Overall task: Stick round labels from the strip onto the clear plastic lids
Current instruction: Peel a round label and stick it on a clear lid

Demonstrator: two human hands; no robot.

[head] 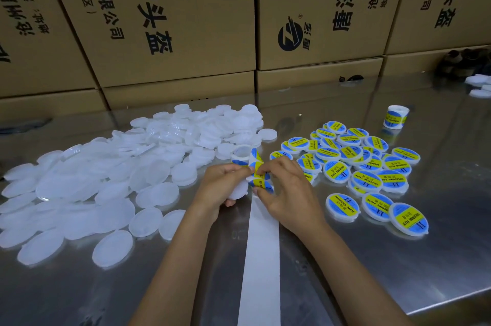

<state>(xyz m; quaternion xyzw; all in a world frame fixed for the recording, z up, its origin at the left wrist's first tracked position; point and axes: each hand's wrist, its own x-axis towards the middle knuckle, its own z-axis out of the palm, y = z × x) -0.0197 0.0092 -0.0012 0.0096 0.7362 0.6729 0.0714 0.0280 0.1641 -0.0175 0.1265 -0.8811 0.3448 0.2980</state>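
My left hand (221, 185) holds a clear plastic lid (238, 191) over the middle of the steel table. My right hand (287, 193) pinches a blue and yellow round label (261, 182) on the label strip, right beside that lid. The label roll (243, 155) stands just behind my hands. Its spent white backing paper (261, 259) trails toward me across the table. A wide heap of unlabelled clear lids (106, 174) lies to the left. Several labelled lids (358, 163) lie to the right.
Stacked cardboard boxes (172, 20) wall off the table's far side. A second label roll (396, 116) stands at the back right. A few more lids (479, 84) lie at the far right by a dark object. The steel table's (398, 272) edge runs at lower right.
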